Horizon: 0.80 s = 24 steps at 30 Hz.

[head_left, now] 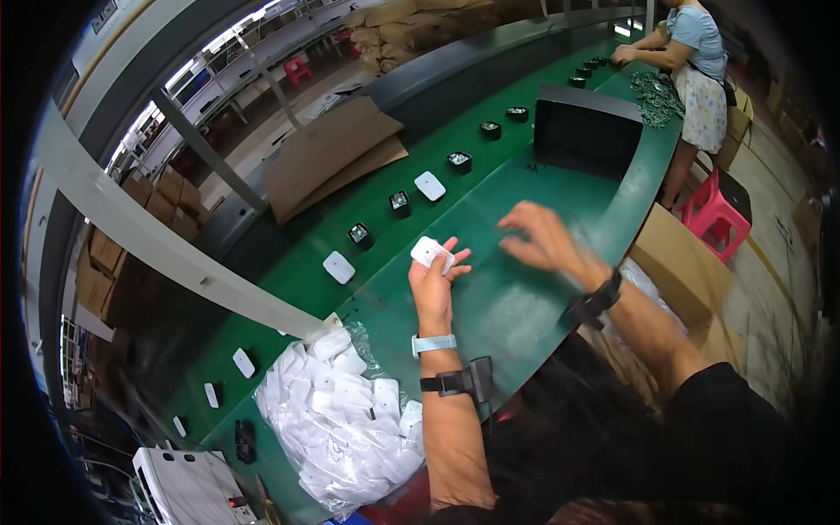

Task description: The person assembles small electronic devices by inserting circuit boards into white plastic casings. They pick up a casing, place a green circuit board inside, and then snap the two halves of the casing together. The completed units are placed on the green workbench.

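Note:
My left hand (432, 289) is closed on a white plastic cover (427, 251), a flat piece with rounded corners, held over the green bench. My right hand (549, 240) hovers to the right of it, apart from the cover. Motion smears its fingers, so whether they hold anything cannot be made out. Beside my left forearm, a clear plastic bag (324, 420) full of similar white covers lies on the bench. Beyond my hands, a white cover (339, 268) and a black square housing (359, 234) with parts inside rest on the green belt.
More black housings and white covers stand spaced along the belt. A black bin (588, 131) sits at the far right of the bench. Past it a co-worker (696, 52) stands by a heap of small dark parts (656, 98). A white machine (188, 490) occupies the lower left.

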Tool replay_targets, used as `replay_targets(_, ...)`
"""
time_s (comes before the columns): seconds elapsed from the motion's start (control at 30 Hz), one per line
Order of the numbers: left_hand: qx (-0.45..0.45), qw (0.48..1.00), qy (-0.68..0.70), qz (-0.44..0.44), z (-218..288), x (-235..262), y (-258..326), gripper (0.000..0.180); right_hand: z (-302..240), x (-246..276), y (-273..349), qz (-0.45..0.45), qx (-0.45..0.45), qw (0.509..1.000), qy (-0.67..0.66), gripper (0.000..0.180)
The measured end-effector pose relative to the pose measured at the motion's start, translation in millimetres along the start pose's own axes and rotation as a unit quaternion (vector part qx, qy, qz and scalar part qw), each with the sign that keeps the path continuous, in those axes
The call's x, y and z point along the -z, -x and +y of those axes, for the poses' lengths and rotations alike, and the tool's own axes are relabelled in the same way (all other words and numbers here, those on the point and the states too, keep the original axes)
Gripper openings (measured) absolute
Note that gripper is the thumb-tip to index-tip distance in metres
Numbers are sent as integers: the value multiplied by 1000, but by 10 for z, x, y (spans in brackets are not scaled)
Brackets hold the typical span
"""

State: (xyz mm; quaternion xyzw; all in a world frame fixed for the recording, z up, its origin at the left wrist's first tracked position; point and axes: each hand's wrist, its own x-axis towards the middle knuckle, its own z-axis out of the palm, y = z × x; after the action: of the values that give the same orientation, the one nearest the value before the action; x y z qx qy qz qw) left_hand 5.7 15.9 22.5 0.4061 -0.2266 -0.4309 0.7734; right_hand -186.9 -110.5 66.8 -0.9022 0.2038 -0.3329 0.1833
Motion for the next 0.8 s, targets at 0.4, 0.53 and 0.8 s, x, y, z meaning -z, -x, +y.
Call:
replay_targets(0.4,5,998,-62,28,26,-21,9,31,725,570,135,-125,-45,991,14,13)
replay_targets(0.53,1,997,-70,26,15,-26,7,30,782,558,-13,-185,30,979,82,11)
replay_targets(0.8,0,997,-64,37,25,-24,2,28,763,650,-198,-151,-68,986,-15,10)
